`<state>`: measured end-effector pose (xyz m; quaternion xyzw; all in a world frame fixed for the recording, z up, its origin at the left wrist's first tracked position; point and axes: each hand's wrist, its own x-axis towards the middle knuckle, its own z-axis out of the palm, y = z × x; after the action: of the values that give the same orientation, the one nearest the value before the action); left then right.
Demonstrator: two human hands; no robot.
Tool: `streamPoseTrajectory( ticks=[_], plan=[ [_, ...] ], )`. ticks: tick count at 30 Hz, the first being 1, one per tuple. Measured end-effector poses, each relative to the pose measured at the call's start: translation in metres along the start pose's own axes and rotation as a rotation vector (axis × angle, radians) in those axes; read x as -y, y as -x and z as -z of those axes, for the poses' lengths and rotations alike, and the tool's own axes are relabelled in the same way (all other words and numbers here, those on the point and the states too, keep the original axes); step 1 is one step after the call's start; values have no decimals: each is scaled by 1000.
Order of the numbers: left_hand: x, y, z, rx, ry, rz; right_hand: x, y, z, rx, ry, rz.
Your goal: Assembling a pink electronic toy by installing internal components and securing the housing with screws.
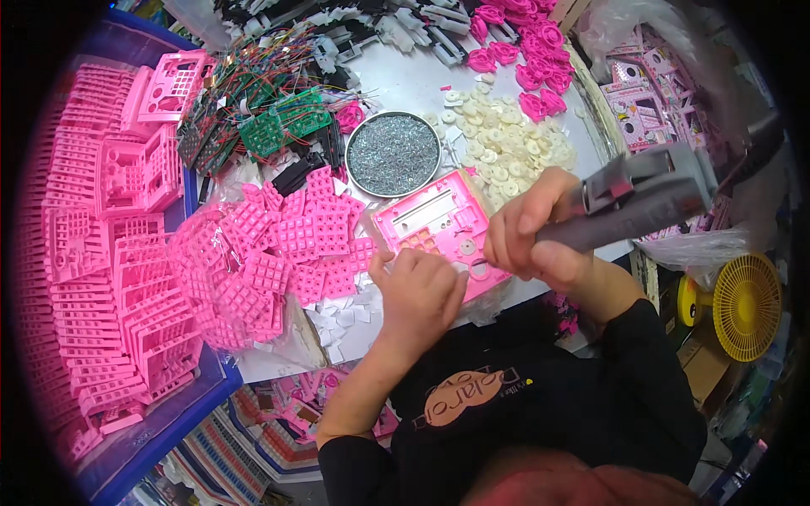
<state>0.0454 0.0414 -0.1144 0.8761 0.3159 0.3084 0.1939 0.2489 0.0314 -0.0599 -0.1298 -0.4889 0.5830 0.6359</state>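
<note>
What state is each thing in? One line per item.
Grey handheld tool: held in right hand; on or off, can't tell.
Pink case: open, inner side up, left hand on it.
Round tin: open, filled with small metal parts.
Blue bin: open, filled with pink casings.
Pink keypads: piled, some under clear plastic.
Yellow fan: spinning or still, can't tell.

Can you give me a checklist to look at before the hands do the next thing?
1. Pink case steadied: ok, the left hand rests at its near edge.
2. Power tool gripped: ok, the right hand holds it.
3. Tool tip in place: cannot tell, it's hidden.
4. Small metal pieces kept together: ok, heaped beyond the case.
5. Table tidy: not ok, loose white scraps lie left of the left hand.
</note>
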Motion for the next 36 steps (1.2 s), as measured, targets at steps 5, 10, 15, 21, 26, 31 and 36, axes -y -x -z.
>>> streamPoseTrajectory(
  ticks=[5, 10, 15, 21, 26, 31, 36],
  plan=[
    [-9, 2, -6, 16, 198, 149, -1, 5, -11, -70, 78, -109],
    [-6, 7, -13, 22, 157, 125, -1, 10, -8, -81, 135, -145],
    [-8, -5, -15, 21, 7, 97, -3, 10, 1, -133, 184, -77],
    [5, 6, -28, 147, -201, -84, -4, 15, 14, -159, 207, -72],
    [0, 5, -28, 189, -296, -100, -10, 19, 16, -167, 300, -99],
    [1, 10, -28, 202, -323, -147, -14, 19, 18, -157, 331, -128],
    [8, 1, -19, 261, -264, -165, -14, 19, 22, -155, 356, -128]
  ],
)
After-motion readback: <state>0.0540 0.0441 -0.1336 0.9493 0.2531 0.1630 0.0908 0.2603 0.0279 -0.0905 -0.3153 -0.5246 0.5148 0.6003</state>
